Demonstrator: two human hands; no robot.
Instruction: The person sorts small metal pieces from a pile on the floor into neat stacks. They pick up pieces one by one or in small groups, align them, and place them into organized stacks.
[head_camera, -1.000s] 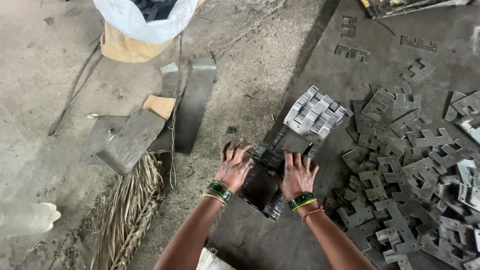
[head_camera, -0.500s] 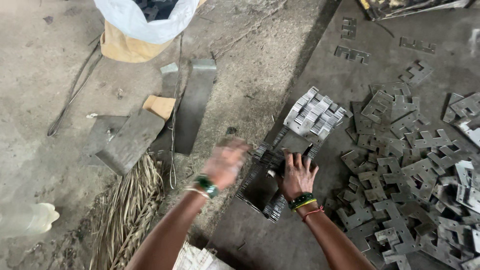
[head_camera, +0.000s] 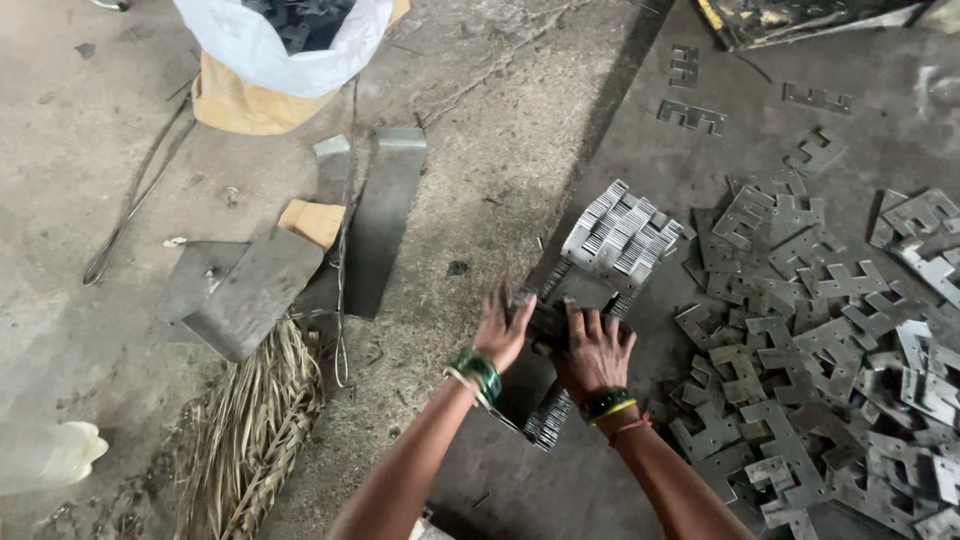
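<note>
My left hand (head_camera: 505, 328) and my right hand (head_camera: 596, 352) press together on a stack of flat metal stamped plates (head_camera: 550, 415) lying on the floor in front of me. Both wrists wear green bangles. The fingers wrap over the stack's top end, hiding it. Just beyond the hands stands another neatly packed bundle of plates (head_camera: 620, 235), seen edge-on. To the right spreads a loose pile of the same notched grey plates (head_camera: 800, 340).
A white and tan sack (head_camera: 280, 60) stands at the top left. Bent metal sheets (head_camera: 260, 290) and a long metal strip (head_camera: 385, 230) lie on the concrete to the left, beside dry palm leaves (head_camera: 255, 430). A wire (head_camera: 130, 215) runs along the floor.
My left hand lifted off to the left half a second ago and has come back down onto the stack beside my right hand. The right hand stayed on the stack.
</note>
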